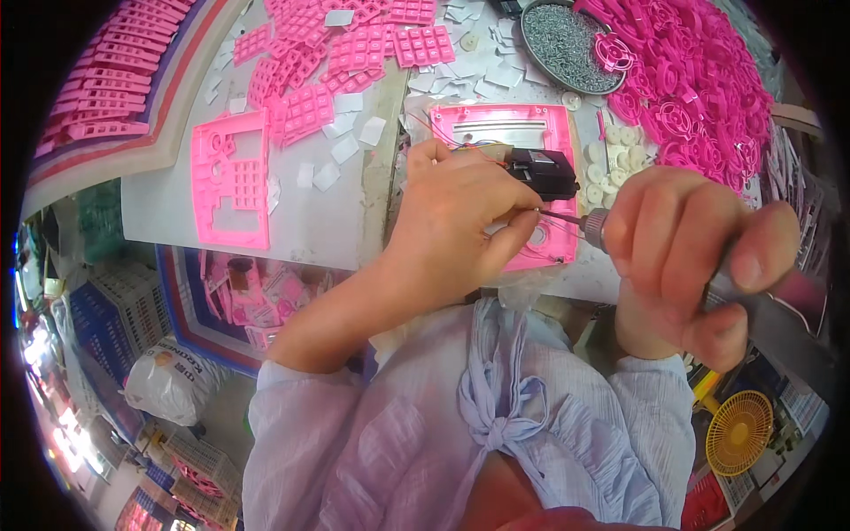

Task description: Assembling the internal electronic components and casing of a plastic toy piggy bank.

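My right hand (677, 252) is wrapped round an electric screwdriver (595, 227) with a dark body and a knurled metal collar. Its thin bit points left, to the fingertips of my left hand (460, 208). There the thumb and forefinger are pinched at the bit's tip, on something too small to make out. Both hands are above a pink plastic housing (556, 124) lying on the table. A black box-shaped part (544, 174) and thin coloured wires (443, 128) are in the housing, partly hidden by my left hand.
A round bowl of small screws (571, 49) stands behind, beside heaped pink parts (686, 80). White round parts (620, 159) lie right of the housing. Pink keypad pieces (305, 111) and a pink panel (232, 181) are left, among white paper squares (345, 149). A yellow fan (739, 432) stands lower right.
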`<action>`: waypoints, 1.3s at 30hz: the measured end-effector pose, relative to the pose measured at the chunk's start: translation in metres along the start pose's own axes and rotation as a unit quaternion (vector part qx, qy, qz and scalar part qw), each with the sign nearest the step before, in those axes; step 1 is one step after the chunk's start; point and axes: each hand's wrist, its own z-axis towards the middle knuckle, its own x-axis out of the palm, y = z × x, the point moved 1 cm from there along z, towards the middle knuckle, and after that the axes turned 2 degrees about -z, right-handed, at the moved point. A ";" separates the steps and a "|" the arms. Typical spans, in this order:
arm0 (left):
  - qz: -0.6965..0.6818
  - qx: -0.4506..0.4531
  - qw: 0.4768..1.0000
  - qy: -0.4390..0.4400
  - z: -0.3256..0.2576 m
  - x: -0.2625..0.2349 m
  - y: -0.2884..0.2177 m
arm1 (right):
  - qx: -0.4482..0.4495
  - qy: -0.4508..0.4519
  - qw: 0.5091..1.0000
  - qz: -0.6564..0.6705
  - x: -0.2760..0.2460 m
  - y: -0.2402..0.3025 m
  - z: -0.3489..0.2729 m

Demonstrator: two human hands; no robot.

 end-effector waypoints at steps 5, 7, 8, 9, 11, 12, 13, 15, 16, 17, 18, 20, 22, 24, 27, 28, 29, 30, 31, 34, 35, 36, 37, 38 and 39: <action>0.078 0.034 0.996 0.001 0.000 0.000 0.002 | -0.004 -0.031 0.999 -0.024 0.010 -0.009 -0.003; 0.120 0.067 0.990 -0.022 -0.002 0.001 0.003 | -0.005 -0.028 0.999 -0.024 0.010 -0.010 -0.003; 0.141 0.085 0.986 -0.034 -0.002 0.002 0.003 | -0.003 -0.021 1.000 -0.018 0.007 -0.010 -0.002; 0.153 0.056 0.985 -0.049 -0.002 -0.001 0.003 | -0.005 -0.016 1.000 -0.017 0.005 -0.011 -0.001; 0.173 0.017 0.984 -0.049 -0.004 -0.009 0.010 | -0.012 -0.013 1.000 -0.026 -0.002 -0.013 0.000; 0.184 0.005 0.982 -0.033 -0.006 -0.011 0.015 | -0.015 -0.018 0.999 -0.036 -0.005 -0.016 0.000; 0.209 0.025 0.977 -0.029 -0.011 -0.011 0.022 | -0.020 -0.019 0.999 -0.040 -0.006 -0.021 0.002; 0.258 0.064 0.964 -0.019 -0.019 -0.010 0.029 | -0.023 -0.031 0.998 -0.050 -0.001 -0.034 0.004; 0.251 0.075 0.965 -0.030 -0.018 -0.009 0.029 | -0.021 -0.041 0.997 -0.057 0.001 -0.037 0.004; 0.244 0.086 0.965 -0.041 -0.015 -0.009 0.029 | -0.019 -0.051 0.996 -0.064 0.003 -0.040 0.004; 0.237 0.096 0.965 -0.053 -0.014 -0.009 0.028 | -0.018 -0.058 0.996 -0.069 0.005 -0.041 0.004; 0.228 0.095 0.968 -0.050 -0.015 -0.010 0.029 | -0.015 -0.068 0.995 -0.070 0.008 -0.043 0.005; 0.222 0.095 0.969 -0.054 -0.015 -0.010 0.028 | -0.009 -0.075 0.995 -0.068 0.010 -0.044 0.005; 0.220 0.096 0.969 -0.062 -0.015 -0.009 0.028 | -0.009 -0.077 0.995 -0.064 0.010 -0.047 0.005; 0.197 0.097 0.973 -0.069 -0.015 -0.008 0.029 | -0.010 -0.084 0.993 -0.077 0.013 -0.050 0.005; 0.200 0.100 0.972 -0.070 -0.015 -0.008 0.029 | -0.015 -0.085 0.993 -0.081 0.014 -0.051 0.005; 0.203 0.103 0.971 -0.071 -0.016 -0.008 0.029 | -0.019 -0.086 0.992 -0.085 0.016 -0.052 0.005; 0.206 0.106 0.970 -0.072 -0.016 -0.008 0.029 | -0.029 -0.085 0.992 -0.084 0.017 -0.054 0.005; 0.203 0.108 0.971 -0.072 -0.016 -0.008 0.029 | -0.036 -0.074 0.993 -0.088 0.017 -0.055 0.005; 0.195 0.114 0.972 -0.071 -0.020 -0.005 0.033 | -0.049 -0.024 0.991 -0.119 0.017 -0.057 0.007; 0.193 0.116 0.972 -0.071 -0.022 -0.003 0.036 | -0.051 -0.003 0.989 -0.138 0.016 -0.057 0.009; 0.192 0.119 0.972 -0.071 -0.024 -0.002 0.038 | -0.049 0.020 0.985 -0.166 0.014 -0.056 0.011; 0.189 0.118 0.972 -0.069 -0.024 -0.001 0.038 | -0.040 0.034 0.984 -0.173 0.011 -0.055 0.011; 0.187 0.117 0.973 -0.067 -0.024 -0.001 0.038 | -0.032 0.048 0.982 -0.179 0.008 -0.055 0.011; 0.185 0.116 0.974 -0.064 -0.024 0.000 0.037 | -0.017 0.053 0.985 -0.164 0.004 -0.057 0.011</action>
